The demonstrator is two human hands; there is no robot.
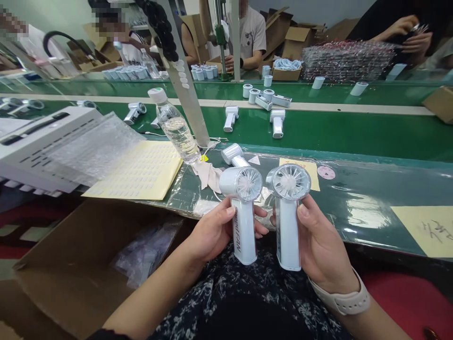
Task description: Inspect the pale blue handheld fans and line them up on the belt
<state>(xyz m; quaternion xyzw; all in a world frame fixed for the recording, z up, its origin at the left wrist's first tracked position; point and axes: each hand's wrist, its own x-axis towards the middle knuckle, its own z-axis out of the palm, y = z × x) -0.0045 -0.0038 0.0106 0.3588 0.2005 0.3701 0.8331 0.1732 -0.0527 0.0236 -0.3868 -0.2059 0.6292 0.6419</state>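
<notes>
Fingers (261, 230) of the left hand (212, 231) are closed around the handle of one white handheld fan (244, 217), with the thumb laid along its side and the other fingertips showing past the far edge. By the right hand (323, 241) a second handheld fan (288, 222) is gripped in like fashion, the thumb pressed to the handle and the fingers mostly hidden behind it. Both fans are held upright, side by side and apart, their clear-ribbed heads turned toward the viewer; dark lettering is borne on the left one's handle. Around the right wrist a pale watch strap (341, 300) is worn.

Just behind the left-held fan, a third fan (232, 154) is seen on the workbench (357, 189), near a crumpled pale cloth (208, 176). To the left are placed a capped water bottle (177, 130) and yellow label sheets (141, 174), partly overlaid by clear plastic wrap (102, 146). Below the bench edge, plastic bags (148, 252) are contained in a cardboard box (67, 269). Beyond, two fans (278, 125) are carried near each other on a green belt (336, 127), across which co-workers (250, 35) are seated.
</notes>
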